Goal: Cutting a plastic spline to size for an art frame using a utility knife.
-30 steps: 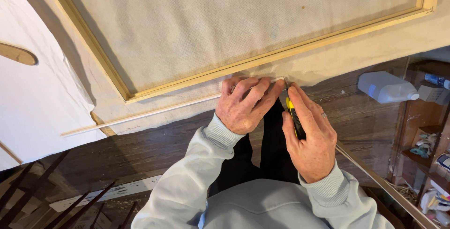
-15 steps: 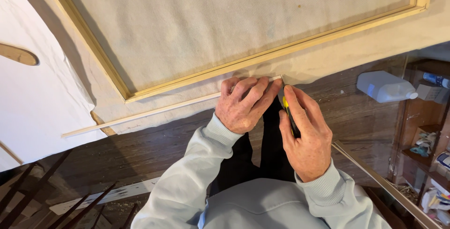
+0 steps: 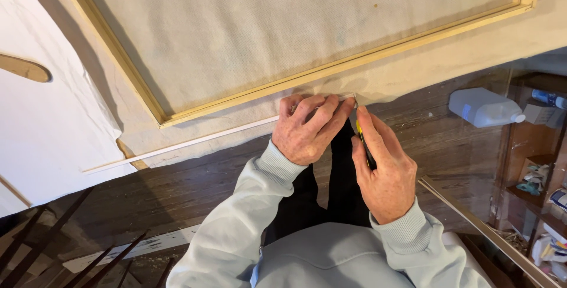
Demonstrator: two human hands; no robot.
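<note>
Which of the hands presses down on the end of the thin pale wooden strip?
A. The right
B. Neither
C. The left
C: the left hand lies flat over the end of the thin pale wooden strip, while the right hand grips a yellow-and-black tool.

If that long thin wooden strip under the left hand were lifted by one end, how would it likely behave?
The wooden strip is very slender for its length, so it would probably sag and whip rather than stay stiff. It looks light, and likely snaps if bent hard. The left hand presses one end while the other juts past the cloth, so it may slide easily.
</note>
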